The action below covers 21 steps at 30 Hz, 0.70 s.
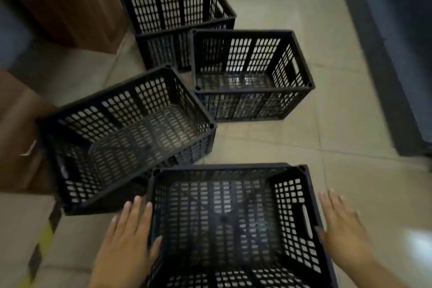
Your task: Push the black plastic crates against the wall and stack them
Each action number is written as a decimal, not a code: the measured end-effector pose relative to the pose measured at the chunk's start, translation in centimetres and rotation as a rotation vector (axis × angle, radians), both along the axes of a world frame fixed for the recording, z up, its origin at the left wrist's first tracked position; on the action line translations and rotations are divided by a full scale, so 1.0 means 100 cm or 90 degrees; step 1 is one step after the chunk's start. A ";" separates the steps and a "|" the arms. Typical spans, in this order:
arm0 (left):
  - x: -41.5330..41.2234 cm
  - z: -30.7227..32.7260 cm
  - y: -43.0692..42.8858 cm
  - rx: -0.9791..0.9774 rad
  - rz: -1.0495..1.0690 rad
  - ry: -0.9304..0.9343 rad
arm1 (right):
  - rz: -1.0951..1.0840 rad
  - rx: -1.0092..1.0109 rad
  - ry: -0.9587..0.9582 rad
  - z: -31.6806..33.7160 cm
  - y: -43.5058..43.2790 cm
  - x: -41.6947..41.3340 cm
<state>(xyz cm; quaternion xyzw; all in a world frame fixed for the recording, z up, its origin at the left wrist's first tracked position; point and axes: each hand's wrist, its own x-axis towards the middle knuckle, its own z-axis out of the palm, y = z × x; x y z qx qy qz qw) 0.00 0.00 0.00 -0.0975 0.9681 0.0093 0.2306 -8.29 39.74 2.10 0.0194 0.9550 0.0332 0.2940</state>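
Several black plastic crates with perforated walls stand on the tiled floor, all empty. The nearest crate [236, 224] is right below me. My left hand [131, 238] lies flat at its left wall, fingers spread, thumb over the rim. My right hand [341, 229] is flat beside its right wall, fingers apart, thumb at the rim. A second crate [126, 138] sits tilted at the left, touching the nearest one. A third crate [252, 75] stands farther ahead in the middle. The farthest crate [177, 21] stands behind it, by the wooden cabinet.
A brown wooden cabinet [63, 2] lines the left side, with a metal handle [29, 149] lower down. A cardboard box with yellow-black tape [30, 248] sits at the bottom left. A dark wall base [383, 58] runs along the right. Bare tile floor [350, 147] lies between.
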 end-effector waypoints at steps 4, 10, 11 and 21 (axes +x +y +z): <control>0.016 -0.074 0.003 0.011 -0.058 0.007 | 0.003 0.109 -0.050 -0.078 0.016 0.010; 0.002 -0.140 -0.003 -0.080 -0.173 0.011 | 0.137 0.097 0.175 -0.184 0.051 0.013; 0.001 -0.145 -0.001 -0.105 -0.223 0.031 | 0.147 0.094 0.187 -0.195 0.058 0.014; -0.010 -0.146 0.015 -0.182 -0.316 -0.119 | 0.201 0.059 0.199 -0.209 0.066 0.011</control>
